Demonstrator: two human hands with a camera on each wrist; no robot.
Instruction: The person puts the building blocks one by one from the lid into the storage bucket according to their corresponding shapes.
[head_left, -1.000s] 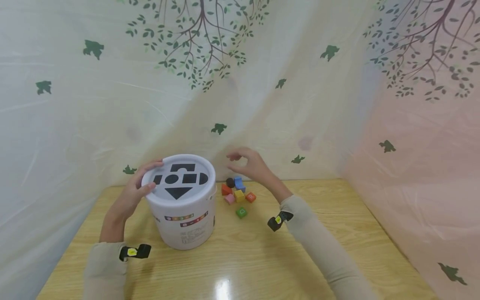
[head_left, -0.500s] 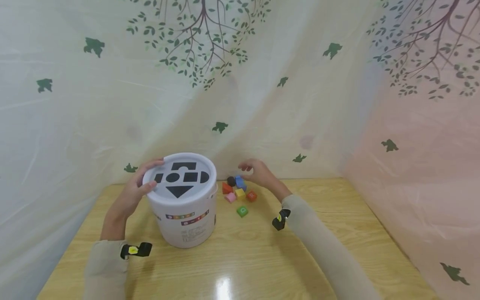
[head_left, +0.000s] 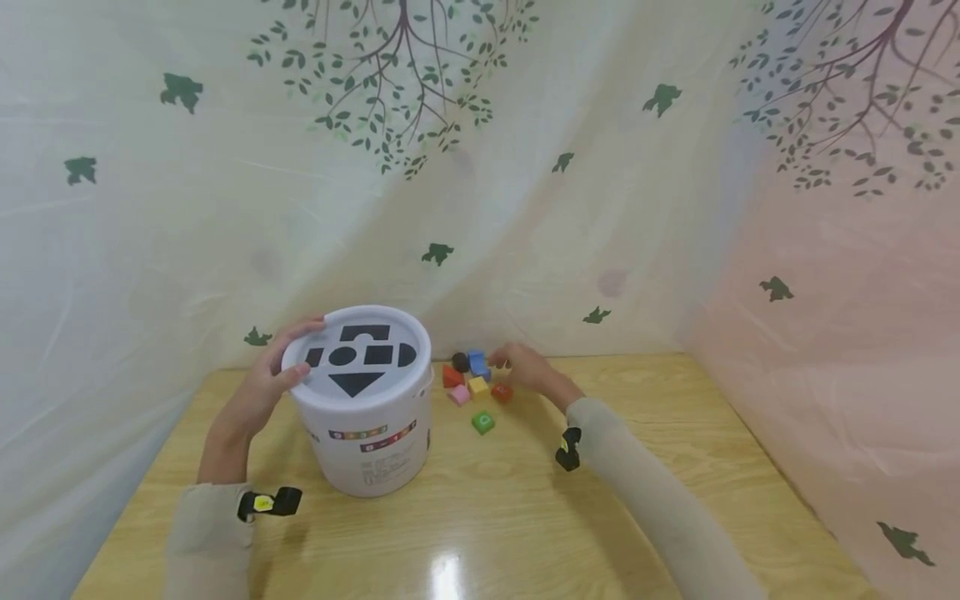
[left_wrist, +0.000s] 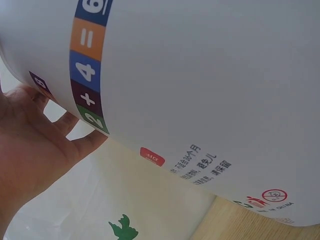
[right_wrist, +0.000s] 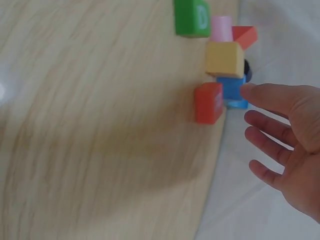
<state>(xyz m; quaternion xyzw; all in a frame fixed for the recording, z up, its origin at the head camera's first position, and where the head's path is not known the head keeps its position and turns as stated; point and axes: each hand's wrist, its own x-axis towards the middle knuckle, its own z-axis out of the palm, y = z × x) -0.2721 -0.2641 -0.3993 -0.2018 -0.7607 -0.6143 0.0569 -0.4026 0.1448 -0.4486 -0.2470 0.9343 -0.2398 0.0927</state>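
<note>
A white bucket (head_left: 367,446) stands on the left, its lid (head_left: 393,387) cut with several shaped holes. My left hand (head_left: 262,387) grips its upper left side, thumb over the rim; the left wrist view shows fingers (left_wrist: 90,145) against the printed wall. Just right of a blue block (head_left: 478,365), my right hand (head_left: 525,368) reaches in with loosely bent fingers and nothing held. In the right wrist view the thumb (right_wrist: 270,97) overlaps the blue block's edge. Around it lie a red lettered block (head_left: 501,392), a yellow block (head_left: 477,387) and a black round piece (head_left: 461,362).
A red triangular block (head_left: 452,377), a pink block (head_left: 459,395) and a green lettered block (head_left: 483,422) complete the cluster right of the bucket. The wooden table (head_left: 600,500) meets a leaf-printed curtain (head_left: 525,250) along its back edge.
My right hand has come down and to the right, from above the blocks to the right side of the blue one. The left hand and the bucket stay in place.
</note>
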